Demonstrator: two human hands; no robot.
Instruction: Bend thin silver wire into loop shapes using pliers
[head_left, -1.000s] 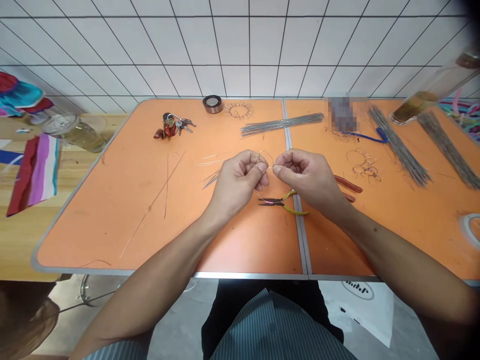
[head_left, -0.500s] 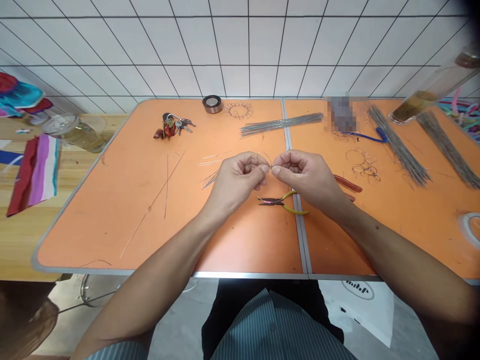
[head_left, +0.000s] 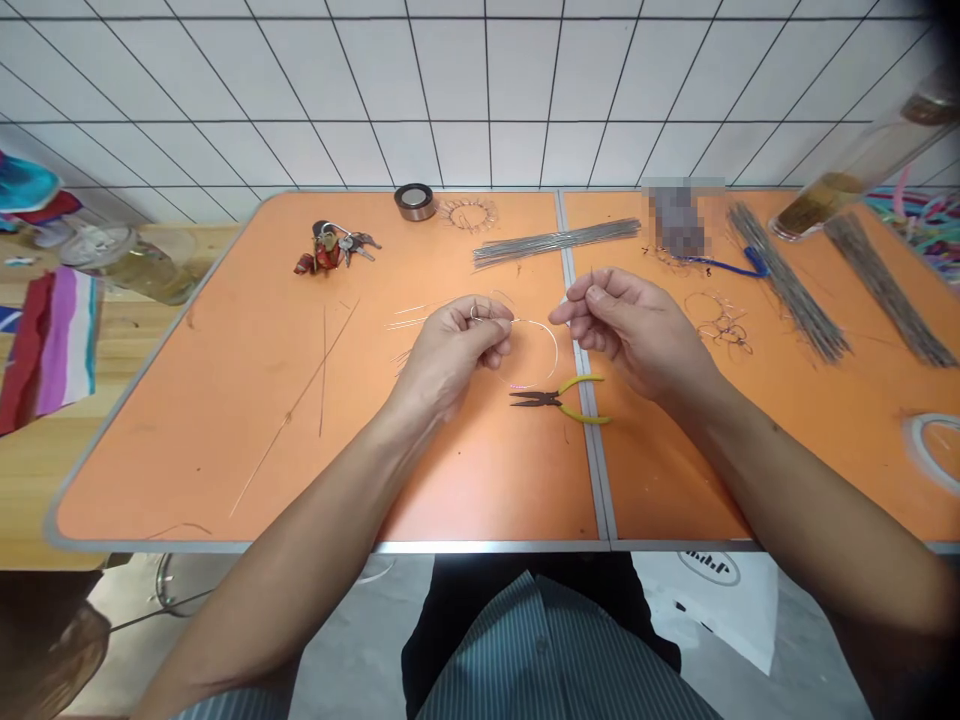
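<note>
- Pink-beaded wire loop [head_left: 556, 348] pinched in the left hand [head_left: 461, 345], sticking out toward 3 o'clock
- right hand [head_left: 637, 318] is free, loosely curled
- yellow-handled needle-nose pliers [head_left: 551, 398] on the orange counter [head_left: 480, 500], roughly 4 o'clock from left hand

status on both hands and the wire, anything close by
Left hand pinching curved wire, pink beads along its lower part. Right hand apart from it. Yellow-handled needle-nose pliers just below the wire in view.
</note>
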